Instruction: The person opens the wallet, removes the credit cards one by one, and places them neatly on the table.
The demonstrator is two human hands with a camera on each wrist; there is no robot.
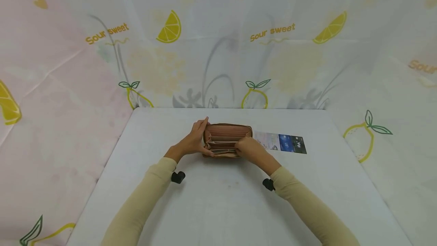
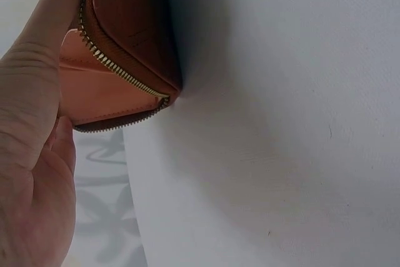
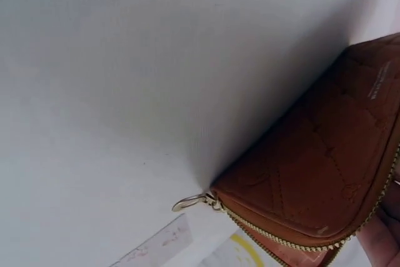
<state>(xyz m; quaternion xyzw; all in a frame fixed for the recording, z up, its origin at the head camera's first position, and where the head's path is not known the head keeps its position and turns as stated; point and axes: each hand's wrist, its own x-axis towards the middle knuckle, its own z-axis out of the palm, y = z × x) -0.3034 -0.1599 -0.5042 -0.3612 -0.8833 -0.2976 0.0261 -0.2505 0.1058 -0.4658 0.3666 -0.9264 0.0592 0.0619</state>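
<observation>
A brown zip-around wallet (image 1: 228, 129) stands unzipped, its pink-lined pockets facing up. My left hand (image 1: 192, 140) grips the wallet's left end, thumb at the front edge and fingers around the back. In the left wrist view that hand (image 2: 34, 129) lies along the gold-toothed zipper (image 2: 112, 67). My right hand (image 1: 253, 151) reaches into the right front part of the wallet with bent fingers. In the right wrist view its fingers (image 3: 378, 241) go behind the quilted front panel (image 3: 306, 154); I cannot tell what they hold there.
Right of the wallet several cards lie in a row: pale ones (image 1: 268, 140), a blue VIP card (image 1: 286, 143) and a black VIP card (image 1: 299, 144). A metal zip pull (image 3: 187, 202) hangs at the wallet's corner. A lemon-printed curtain (image 1: 218, 48) surrounds the white table (image 1: 218, 208).
</observation>
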